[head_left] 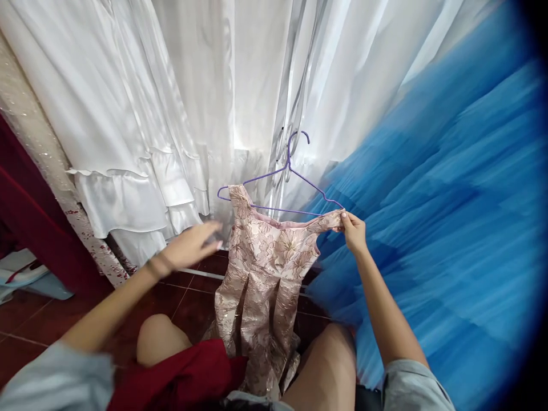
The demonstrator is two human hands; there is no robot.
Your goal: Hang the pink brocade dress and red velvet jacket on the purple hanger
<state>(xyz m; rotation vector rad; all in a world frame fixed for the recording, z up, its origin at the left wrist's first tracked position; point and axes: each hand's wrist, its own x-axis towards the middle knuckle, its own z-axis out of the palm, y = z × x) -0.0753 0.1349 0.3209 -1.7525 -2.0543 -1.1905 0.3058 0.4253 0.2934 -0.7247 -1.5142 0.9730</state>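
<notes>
A pink brocade dress [274, 245] with gold floral patterning hangs on a purple wire hanger [288, 165], one shoulder strap over each end. My right hand [354, 230] pinches the right strap at the hanger's tip. Left of the bodice, my left hand [197, 244] is apart from the dress, fingers spread and slightly blurred, holding nothing. The dress's skirt falls down between my knees, its lower end partly hidden.
White satin garments [115, 114] and sheer white fabric [257, 74] hang in front. Blue tulle [449, 217] fills the right side. Dark red cloth [43, 217] hangs at left. Red cloth [184, 371] lies over my lap. The floor [171, 294] is dark red tile.
</notes>
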